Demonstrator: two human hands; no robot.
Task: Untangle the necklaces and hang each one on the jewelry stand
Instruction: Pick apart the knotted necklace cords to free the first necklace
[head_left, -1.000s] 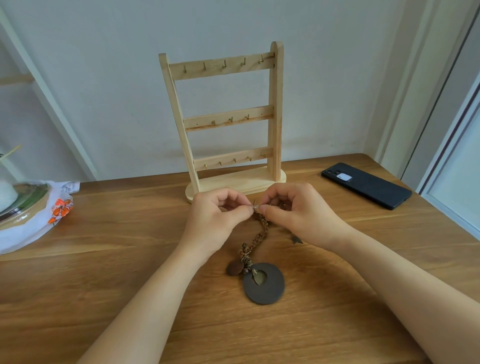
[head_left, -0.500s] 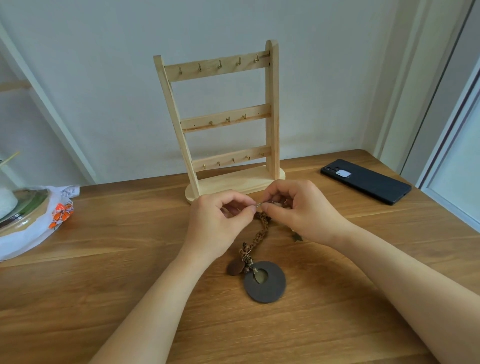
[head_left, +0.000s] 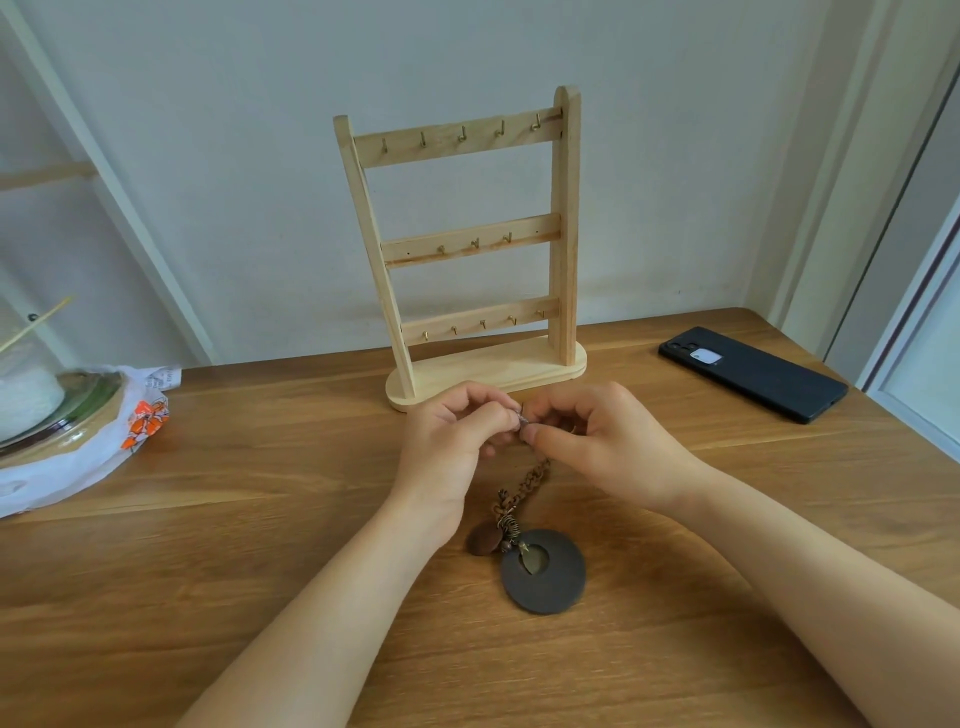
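The necklace (head_left: 525, 486), a brown braided cord, is lying on the wooden counter (head_left: 260, 519) just in front of the jewelry stand (head_left: 566, 234), with its upper end lifted into the person's hands. The left hand (head_left: 452, 441) is curling its fingers (head_left: 493, 415) and pinching the small metal end piece (head_left: 522, 418) of the cord. The right hand (head_left: 613, 447) is meeting it from the other side, its thumb and forefinger closing on the same spot, so the fingertips of both hands are nearly touching. The exact shape of the metal piece is too small to tell.

From the hands the cord is running down toward the viewer and ending at a dark round pendant (head_left: 563, 590) with a hole in it, which is resting flat on the counter between the two forearms. A small brown bead (head_left: 485, 540) is sitting just beside the pendant, on its left.

The stand is standing upright near the wall, its three rails carrying rows of small hooks. A black phone (head_left: 753, 371) is lying well to the right, and a white plastic bag (head_left: 78, 467) with an orange print is sitting at the far left edge.
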